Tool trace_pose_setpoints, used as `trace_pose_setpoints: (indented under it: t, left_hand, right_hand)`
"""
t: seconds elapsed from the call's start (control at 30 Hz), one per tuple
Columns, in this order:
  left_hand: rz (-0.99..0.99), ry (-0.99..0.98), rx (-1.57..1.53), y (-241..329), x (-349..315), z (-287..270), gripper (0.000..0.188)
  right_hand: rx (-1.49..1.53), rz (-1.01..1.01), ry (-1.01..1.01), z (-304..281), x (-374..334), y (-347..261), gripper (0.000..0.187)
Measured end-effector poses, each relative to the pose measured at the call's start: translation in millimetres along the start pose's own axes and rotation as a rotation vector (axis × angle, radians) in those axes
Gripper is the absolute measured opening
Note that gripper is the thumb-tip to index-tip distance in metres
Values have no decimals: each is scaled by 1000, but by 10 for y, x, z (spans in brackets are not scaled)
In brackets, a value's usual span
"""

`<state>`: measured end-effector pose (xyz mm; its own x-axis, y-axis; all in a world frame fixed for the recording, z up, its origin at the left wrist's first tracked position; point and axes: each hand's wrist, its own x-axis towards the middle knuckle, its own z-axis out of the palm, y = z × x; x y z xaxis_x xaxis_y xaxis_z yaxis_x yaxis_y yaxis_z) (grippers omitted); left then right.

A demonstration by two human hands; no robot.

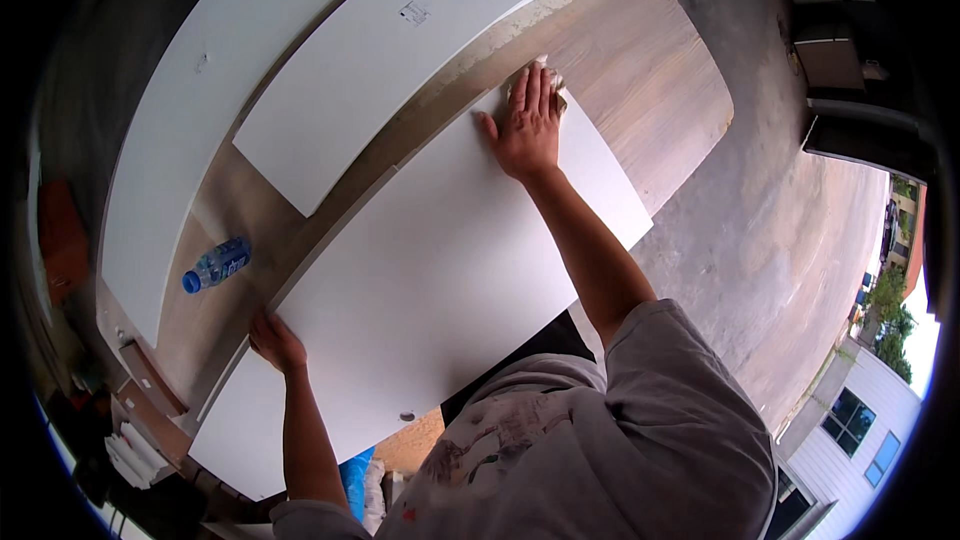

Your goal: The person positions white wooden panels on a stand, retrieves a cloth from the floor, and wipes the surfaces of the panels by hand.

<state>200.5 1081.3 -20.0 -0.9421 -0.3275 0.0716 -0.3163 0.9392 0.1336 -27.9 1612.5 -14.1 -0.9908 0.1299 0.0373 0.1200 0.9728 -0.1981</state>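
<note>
Noted at far left: a long white board [165, 160], laid on a wood-grain table [660, 70]. Seen just beside it: a blue-capped bottle [222, 262]. Recorded next: left hand [278, 342], set at the far edge of the large white panel [430, 270], fingers bent toward that edge; not possible to tell how firmly closed, with fingertips poorly shown. Located the panel across the table's near side, before the person's torso [600, 430], with a round hole [406, 416] toward the near edge. Observed beyond it: stacked shorter white boards [400, 60]. Found farther right: right hand [530, 135], laid flat, fingers extended, thumb apart, resting over crumpled pale cloth [559, 93] near the panel's far right end, not curled around it. Sighted at far right, outdoors: a pale building [880, 405] with windows.
</note>
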Motion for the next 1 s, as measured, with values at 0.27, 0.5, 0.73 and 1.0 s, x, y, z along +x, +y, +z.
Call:
trace_pose_setpoints:
  t: [0.27,0.5,0.73,1.0]
  left_hand:
    - [-24,-49,28,73,40,-8,59]
    - [6,-61,29,57,82,-23,57]
    - [-47,-102,22,127,84,20,55]
    - [-35,-54,74,-70,72,100,55]
  right_hand:
    - [34,37,32,-192,22,454,90]
    - [8,121,55,-167,-253,670,94]
    - [86,143,70,-100,11,639,92]
    - [-69,481,3,-500,-1911,1676,95]
